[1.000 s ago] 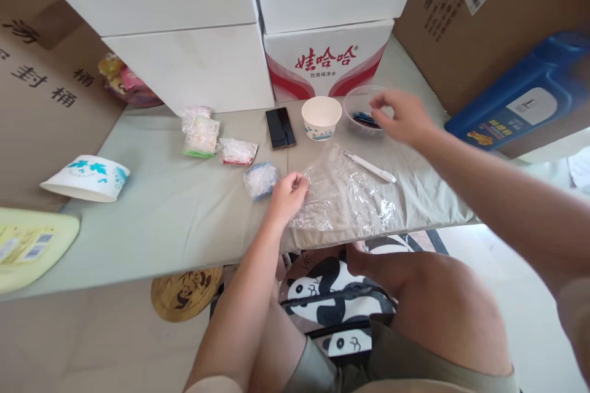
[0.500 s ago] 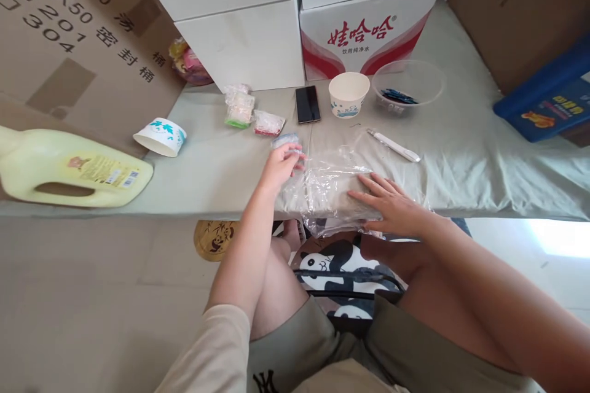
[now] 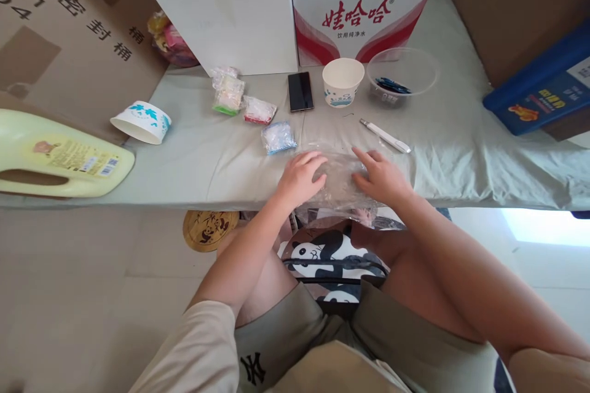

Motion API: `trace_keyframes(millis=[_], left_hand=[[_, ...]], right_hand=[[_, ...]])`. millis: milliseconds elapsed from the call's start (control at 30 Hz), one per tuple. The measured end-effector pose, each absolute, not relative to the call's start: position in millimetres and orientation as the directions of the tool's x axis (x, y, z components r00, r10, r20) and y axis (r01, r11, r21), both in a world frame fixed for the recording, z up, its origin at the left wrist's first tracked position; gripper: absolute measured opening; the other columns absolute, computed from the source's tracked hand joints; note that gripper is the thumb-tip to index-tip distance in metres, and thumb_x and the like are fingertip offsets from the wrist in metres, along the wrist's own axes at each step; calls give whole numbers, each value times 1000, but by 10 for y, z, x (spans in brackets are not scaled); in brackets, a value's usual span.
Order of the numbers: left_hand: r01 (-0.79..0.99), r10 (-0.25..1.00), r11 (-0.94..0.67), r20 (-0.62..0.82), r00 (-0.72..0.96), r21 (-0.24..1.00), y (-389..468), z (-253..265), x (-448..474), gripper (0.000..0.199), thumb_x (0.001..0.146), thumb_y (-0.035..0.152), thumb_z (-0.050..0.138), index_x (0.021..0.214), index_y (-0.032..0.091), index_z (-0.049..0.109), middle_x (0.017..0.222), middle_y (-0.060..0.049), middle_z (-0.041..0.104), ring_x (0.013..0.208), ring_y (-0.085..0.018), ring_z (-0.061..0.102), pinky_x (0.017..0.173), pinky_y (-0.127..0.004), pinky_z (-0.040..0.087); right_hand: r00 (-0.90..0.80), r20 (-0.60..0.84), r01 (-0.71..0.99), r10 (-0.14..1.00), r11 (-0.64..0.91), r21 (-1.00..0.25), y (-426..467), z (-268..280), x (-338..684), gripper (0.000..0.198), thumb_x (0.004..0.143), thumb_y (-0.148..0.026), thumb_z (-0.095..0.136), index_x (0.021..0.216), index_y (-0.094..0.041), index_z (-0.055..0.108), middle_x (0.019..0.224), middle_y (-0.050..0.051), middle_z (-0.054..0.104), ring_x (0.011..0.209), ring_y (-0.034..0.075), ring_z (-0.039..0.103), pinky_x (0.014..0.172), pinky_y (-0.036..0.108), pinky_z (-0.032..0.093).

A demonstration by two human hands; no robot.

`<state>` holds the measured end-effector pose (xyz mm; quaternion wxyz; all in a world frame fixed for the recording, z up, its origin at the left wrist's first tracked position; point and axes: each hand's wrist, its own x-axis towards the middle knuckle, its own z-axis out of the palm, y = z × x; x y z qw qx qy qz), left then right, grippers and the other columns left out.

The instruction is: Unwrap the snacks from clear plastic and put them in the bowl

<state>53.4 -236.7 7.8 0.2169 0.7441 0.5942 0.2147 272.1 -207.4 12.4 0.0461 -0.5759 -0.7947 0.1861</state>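
Four packets, two paper cups, one phone

Far left of the fingers is 1 pale-yellow plastic jug; beyond them, 1 flat black rectangular phone and 1 white-and-red cardboard box; to their far right, 1 blue plastic bottle.

Just right of the phone I have a paper bowl, then a tub; to the phone's front right, a cutter and, nearer me, film; front left, one packet; behind, cartons.
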Motion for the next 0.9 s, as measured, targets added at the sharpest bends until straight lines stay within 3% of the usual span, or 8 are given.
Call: trace_keyframes(millis=[100,233,333,400,567,733,800,900], left_hand=[[842,972,-173,-50,230,510,-2298,0,376,48,88,34,65,134,20,63,155,-14,50,151,-35,36,125,-55,24],[891,938,-226,-159,308,393,-2345,2,316,67,89,51,64,148,23,50,167,-11,32,158,-34,19,128,-59,14],[902,924,-249,-193,330,352,-2377,9,302,75,87,57,65,153,28,44,170,-9,24,159,-35,14,127,-61,11],[904,923,-244,-201,328,352,-2371,2,261,74,87,56,66,153,29,44,170,-8,24,159,-35,13,128,-60,12],[853,919,-295,-117,377,430,-2285,-93,61,62,88,40,68,146,25,53,164,-10,38,156,-31,26,127,-55,22],[748,929,-355,121,350,561,-2238,-139,-98,13,88,23,66,96,18,75,130,-11,71,131,-27,60,114,-49,43],[661,920,-391,251,302,640,-2278,-74,-133,11,87,22,65,81,18,73,118,-10,75,124,-25,64,110,-48,47],[465,913,-408,360,192,786,-2375,77,-172,16,86,32,68,77,20,70,108,-8,78,121,-25,66,109,-47,49]], right_hand=[[-278,-106,874,955,206,-439,-1977,56,2783,69,89,-38,50,155,-19,44,135,17,60,82,28,67,87,51,55],[-311,5,771,950,256,-583,-1877,-90,2947,50,89,-32,48,134,-20,64,131,14,63,70,19,66,84,46,57],[-433,165,729,886,453,-514,-1852,-180,3097,39,87,-35,54,120,-25,71,133,11,64,102,30,67,94,50,53],[-524,182,720,832,547,-428,-1850,-210,3185,42,86,-42,59,124,-27,70,138,9,63,126,38,57,103,60,46],[-539,178,707,824,557,-436,-1788,-241,3297,50,93,-46,53,136,-24,62,138,12,64,123,35,60,101,57,48],[-513,263,723,817,576,-381,-1769,-213,3217,26,91,-40,55,94,-23,75,122,11,71,108,33,66,96,54,49],[-472,332,731,817,573,-372,-1833,-116,3159,23,92,-36,54,83,-23,71,118,10,73,110,33,65,97,55,47],[-455,394,681,798,597,-424,-1974,94,3103,18,93,-33,53,83,-24,65,111,9,75,118,32,63,103,54,42]])
